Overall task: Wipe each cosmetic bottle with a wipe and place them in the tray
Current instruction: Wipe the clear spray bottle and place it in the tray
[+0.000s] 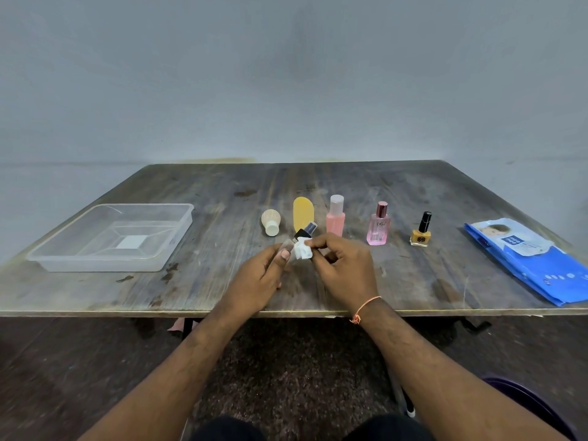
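Two bare forearms, nearest the camera, reaching over the front edge of one worn grey wooden desk (222, 281).

Left hand (257, 278): fingers curled round one small clear spray bottle with a black collar and clear cap (302, 235), held tilted above the desk, cap end pointing up and to the right.

Right hand (343, 265): thumb and fingertips pinching one crumpled white wipe (302, 251) against the held bottle, just below its collar. One thin orange thread band (366, 308) on the right wrist. Hands close together, both closed on what they hold.

One clear rectangular plastic tray (47, 257), far left of the desk, nothing inside but one pale square patch at the centre of its floor.

Five further cosmetic items in a row behind the hands, counted left to right:
- one cream rounded bottle with a white cap (270, 221), lying down, cap toward the camera;
- one flat yellow oval bottle (303, 211), partly behind the held bottle;
- one pink cylindrical bottle with a pale pink cap (335, 216), upright;
- one pink glass perfume bottle with a metallic pink cap (378, 225), upright;
- one yellow nail polish bottle with a black cap (421, 230), upright.

One blue and white flat wipes pack (528, 259), far right of the desk, well apart from the row.
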### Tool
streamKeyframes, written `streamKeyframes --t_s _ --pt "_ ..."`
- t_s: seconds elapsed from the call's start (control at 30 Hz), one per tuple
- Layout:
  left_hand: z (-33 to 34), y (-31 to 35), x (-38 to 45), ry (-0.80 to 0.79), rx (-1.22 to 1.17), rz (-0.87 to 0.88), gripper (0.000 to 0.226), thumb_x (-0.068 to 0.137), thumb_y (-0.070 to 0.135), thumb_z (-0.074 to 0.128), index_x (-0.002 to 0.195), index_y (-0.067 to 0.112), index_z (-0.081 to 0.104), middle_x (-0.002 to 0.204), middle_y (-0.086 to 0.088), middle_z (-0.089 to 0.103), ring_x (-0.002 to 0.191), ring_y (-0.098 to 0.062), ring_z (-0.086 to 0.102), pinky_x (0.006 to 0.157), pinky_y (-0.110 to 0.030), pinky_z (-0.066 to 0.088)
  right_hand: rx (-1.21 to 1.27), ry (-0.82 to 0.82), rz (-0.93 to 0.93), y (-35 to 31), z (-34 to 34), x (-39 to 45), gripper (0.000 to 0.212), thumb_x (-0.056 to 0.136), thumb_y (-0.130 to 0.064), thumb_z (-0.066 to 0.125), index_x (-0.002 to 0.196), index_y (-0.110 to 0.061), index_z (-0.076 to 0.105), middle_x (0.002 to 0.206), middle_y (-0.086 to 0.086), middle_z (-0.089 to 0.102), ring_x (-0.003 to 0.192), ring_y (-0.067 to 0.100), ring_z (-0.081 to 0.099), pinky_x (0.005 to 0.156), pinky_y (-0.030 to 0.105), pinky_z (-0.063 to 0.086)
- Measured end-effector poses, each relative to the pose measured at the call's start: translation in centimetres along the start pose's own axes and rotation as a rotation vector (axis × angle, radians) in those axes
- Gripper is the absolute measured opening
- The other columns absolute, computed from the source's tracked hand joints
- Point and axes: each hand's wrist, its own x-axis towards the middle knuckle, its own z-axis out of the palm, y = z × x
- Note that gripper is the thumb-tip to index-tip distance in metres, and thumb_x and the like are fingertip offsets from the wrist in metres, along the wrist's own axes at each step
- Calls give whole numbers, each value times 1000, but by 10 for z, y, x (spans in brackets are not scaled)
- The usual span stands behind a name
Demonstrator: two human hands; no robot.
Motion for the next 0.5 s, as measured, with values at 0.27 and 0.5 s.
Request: streamKeyframes --t_s 0.27,0.5 --pt "1 -1 1 -14 -53 -4 47 101 68 32 112 41 68 92 18 74 67 -5 66 71 -23 52 64 -2 53 5 3 -1 15 92 -17 81 98 -31 81 75 -33 69 56 13 67 59 34 57" --pt "1 -2 2 -22 -66 -1 41 105 70 33 109 45 65 86 19 74 65 -3 66 71 -22 54 127 21 115 7 3 -1 12 93 -23 81 99 -34 80 74 -20 73 59 15 70 60 43 59"
